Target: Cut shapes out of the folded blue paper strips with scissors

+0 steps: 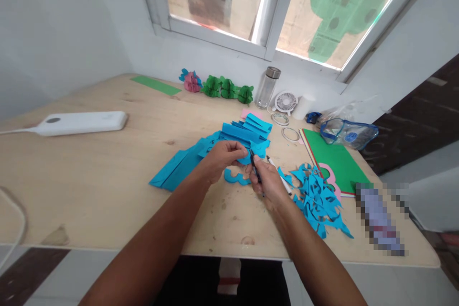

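Observation:
My left hand [227, 155] is closed in a pinch on a small blue paper piece [245, 159] above the middle of the table. My right hand [267, 179] is wrapped round dark scissors [255, 165], whose tips point up at the blue paper piece; my fingers hide part of them. Just below the hands lies a wavy blue cut-out [233, 177]. Behind and left of my left hand are folded blue paper strips [179, 167], some pleated and stacked. A white marker [285, 182] lies partly behind my right hand.
Blue scraps [319, 198] are heaped to the right, beside a green paper stack [333, 158] with a pink cut-out. Tape rings [290, 135], a small fan [286, 101], a glass bottle [268, 88] and green paper ornaments [227, 88] stand behind. A white power strip [84, 122] lies left.

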`<state>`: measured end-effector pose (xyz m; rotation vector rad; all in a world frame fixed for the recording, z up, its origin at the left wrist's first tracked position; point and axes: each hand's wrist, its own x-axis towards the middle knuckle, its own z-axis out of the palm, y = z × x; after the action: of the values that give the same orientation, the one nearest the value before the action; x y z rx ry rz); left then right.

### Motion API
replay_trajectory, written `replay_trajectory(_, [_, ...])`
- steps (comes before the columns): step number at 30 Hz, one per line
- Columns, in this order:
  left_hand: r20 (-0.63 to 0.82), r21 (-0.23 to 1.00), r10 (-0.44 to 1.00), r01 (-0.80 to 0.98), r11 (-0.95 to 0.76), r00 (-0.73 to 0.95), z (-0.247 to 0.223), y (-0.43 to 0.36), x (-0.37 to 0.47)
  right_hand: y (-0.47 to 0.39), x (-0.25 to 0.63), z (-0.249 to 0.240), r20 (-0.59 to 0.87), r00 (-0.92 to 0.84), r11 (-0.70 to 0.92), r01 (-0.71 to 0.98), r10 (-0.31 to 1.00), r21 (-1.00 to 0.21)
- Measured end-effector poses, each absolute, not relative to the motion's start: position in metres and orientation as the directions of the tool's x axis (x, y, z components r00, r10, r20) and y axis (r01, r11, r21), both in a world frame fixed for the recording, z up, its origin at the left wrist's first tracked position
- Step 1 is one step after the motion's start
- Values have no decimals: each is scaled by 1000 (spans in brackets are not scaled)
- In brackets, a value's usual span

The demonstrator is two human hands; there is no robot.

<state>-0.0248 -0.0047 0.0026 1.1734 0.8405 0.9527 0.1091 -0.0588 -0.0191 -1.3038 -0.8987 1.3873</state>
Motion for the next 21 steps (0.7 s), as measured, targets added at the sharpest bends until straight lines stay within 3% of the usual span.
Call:
replay_trajectory(10, [-57,979,920,-160,128,389,0,-4,-25,-59,111,-16,-184,82,-169,-166,979,-972])
replay_trajectory(16, [-55,971,943,-202,127,330,-2,-3,-23,-51,119,-18,-79,313,-37,-137,946,-990])
replay_trajectory(21, [-35,969,923,-213,125,382,-5,-3,-20,-47,122,-25,-19,420,29,-108,907,-994])
